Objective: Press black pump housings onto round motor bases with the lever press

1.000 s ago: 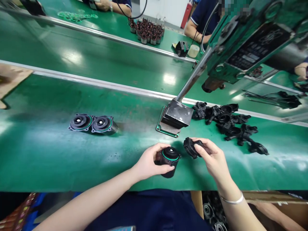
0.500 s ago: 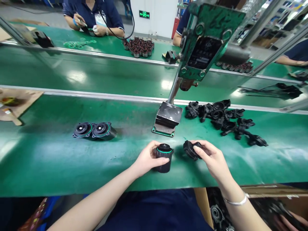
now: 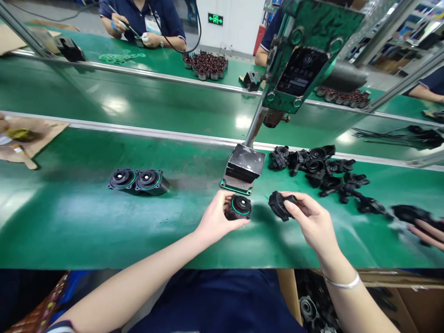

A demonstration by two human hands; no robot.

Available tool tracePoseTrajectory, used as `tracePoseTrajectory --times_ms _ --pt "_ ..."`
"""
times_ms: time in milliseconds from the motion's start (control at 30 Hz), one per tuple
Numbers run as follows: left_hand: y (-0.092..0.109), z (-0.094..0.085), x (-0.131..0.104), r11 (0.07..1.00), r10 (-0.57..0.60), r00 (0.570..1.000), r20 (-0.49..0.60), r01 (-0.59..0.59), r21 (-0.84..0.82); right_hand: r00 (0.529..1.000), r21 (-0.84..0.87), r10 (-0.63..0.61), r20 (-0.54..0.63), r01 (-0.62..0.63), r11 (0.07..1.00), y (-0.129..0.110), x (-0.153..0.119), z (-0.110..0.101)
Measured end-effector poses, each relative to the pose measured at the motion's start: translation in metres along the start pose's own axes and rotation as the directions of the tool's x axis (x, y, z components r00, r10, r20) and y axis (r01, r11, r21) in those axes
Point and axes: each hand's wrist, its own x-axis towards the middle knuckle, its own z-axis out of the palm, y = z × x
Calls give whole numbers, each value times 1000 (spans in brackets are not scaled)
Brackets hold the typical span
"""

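My left hand (image 3: 214, 217) is closed round a black cylindrical housing (image 3: 238, 209) with a green sealing ring, its ringed end turned up toward me. A black plastic cover (image 3: 279, 206) with a short spout is gripped between the thumb and fingers of my right hand (image 3: 314, 219). The two parts are apart, with a gap of green bench between them. Just beyond my left hand stands the dark metal block of the press (image 3: 247, 162). Two similar housings (image 3: 138, 180) with green rings lie side by side to the left.
Several black covers (image 3: 322, 169) are heaped at the right. Another person's hand (image 3: 430, 233) holds a black part at the right edge. The press head (image 3: 298, 69) overhangs the bench. A brush (image 3: 24, 156) lies on cardboard at left. Across the bench, a co-worker (image 3: 142, 27) handles parts.
My left hand has tipped the housing so its ringed end faces me more. My right hand has turned the cover slightly. Another person's hand has risen to the bench at right with a black part.
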Motion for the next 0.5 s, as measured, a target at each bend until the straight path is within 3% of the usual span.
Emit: tracePoseTrajectory --times_ms 133,267,367,500 --pt "-15 9 -3 988 137 987 80 -142 62 961 -217 -244 129 268 939 -19 4 19" --pt "-19 8 -4 983 172 975 137 -179 39 837 -341 -481 261 546 765 -31 7 39" --pt "-16 5 -3 980 181 973 144 -191 60 778 -401 -543 315 628 667 -32 8 47" --pt "-16 3 -3 970 214 967 139 -228 90 761 -431 -550 345 648 627 -31 8 50"
